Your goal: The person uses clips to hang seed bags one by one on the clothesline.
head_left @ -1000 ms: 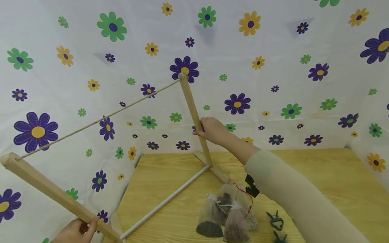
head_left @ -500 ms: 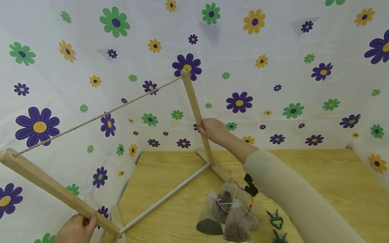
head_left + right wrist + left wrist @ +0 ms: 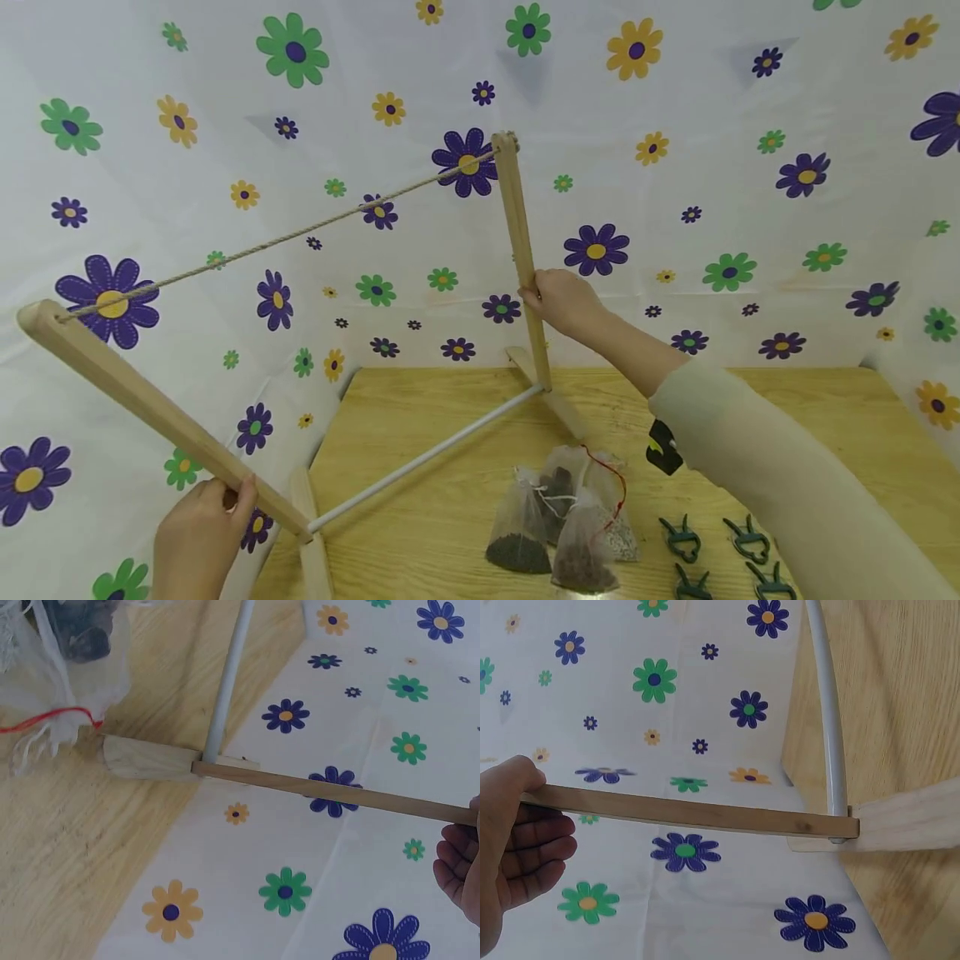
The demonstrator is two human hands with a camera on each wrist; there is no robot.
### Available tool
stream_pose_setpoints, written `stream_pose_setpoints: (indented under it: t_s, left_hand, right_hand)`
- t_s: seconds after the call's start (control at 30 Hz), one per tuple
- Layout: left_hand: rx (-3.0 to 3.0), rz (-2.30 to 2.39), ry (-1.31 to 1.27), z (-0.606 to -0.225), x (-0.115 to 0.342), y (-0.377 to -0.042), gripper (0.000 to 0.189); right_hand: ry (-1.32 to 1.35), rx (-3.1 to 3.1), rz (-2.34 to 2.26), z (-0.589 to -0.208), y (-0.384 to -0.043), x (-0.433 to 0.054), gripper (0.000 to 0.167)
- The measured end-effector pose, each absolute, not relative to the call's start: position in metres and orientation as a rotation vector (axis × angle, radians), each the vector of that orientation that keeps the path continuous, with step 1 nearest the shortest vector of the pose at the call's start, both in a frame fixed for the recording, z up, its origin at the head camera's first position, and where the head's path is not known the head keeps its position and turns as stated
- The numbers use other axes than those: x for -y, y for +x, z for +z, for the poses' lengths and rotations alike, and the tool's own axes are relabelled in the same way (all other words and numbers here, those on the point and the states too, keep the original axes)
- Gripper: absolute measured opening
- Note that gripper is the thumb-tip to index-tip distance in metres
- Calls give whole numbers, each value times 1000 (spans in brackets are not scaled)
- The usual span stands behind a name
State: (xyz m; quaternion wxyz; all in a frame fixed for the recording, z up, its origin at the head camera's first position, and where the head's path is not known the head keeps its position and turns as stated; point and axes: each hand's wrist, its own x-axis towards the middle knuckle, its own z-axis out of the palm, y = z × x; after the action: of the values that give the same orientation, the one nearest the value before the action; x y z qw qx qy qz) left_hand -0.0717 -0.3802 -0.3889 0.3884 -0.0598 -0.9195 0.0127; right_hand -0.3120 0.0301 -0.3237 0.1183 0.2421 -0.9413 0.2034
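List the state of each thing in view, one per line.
Left hand: holding near post.
Right hand: holding far post.
Near post: held, lower end joined to pale bar.
Far post: likewise.
Pale bar: linking both posts low down.
Rope: strung nearly straight between post tops.
Mesh bags: partly filled, tops gathered.
Green clips: lying loose; open or shut unclear.
Black-and-yellow item: partly hidden, state unclear.
Flowered cloth: hanging, creased.

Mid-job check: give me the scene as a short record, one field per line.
Left hand: holds the left post
Right hand: holds the right post
Cord: strung between the posts' upper ends
White rod: joins the frame low down, near the posts' lower ends
Mesh bags: grouped on the table, one red string among them
Green clips: four in view, front two cut off by the picture edge
Dark object: beside the right sleeve, identity unclear
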Motion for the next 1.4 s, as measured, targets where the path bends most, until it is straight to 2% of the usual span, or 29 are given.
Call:
stream_pose_setpoints:
  t_s: [0.2, 0.4, 0.57, 0.63, 1.4]
  left_hand:
    - [2286, -43, -189, -384, 364, -93, 56]
    - [2253, -61, -288, -377, 350, -114, 61]
    - [2274, -89, -336, -370, 334, -131, 28]
    - [2285, -108, -346, -368, 327, -138, 20]
    - [2232, -197, -558, -379, 243, -199, 18]
  right_hand:
    - [648, 2757, 573, -313, -303, -62, 31]
    - [629, 2742, 562, -306, -294, -95, 30]
    - [600, 2699, 572, -305, -286, -122, 29]
    - [585, 2679, 576, -305, -282, -133, 29]
    - [374, 2575, 492, -315, -237, -240, 27]
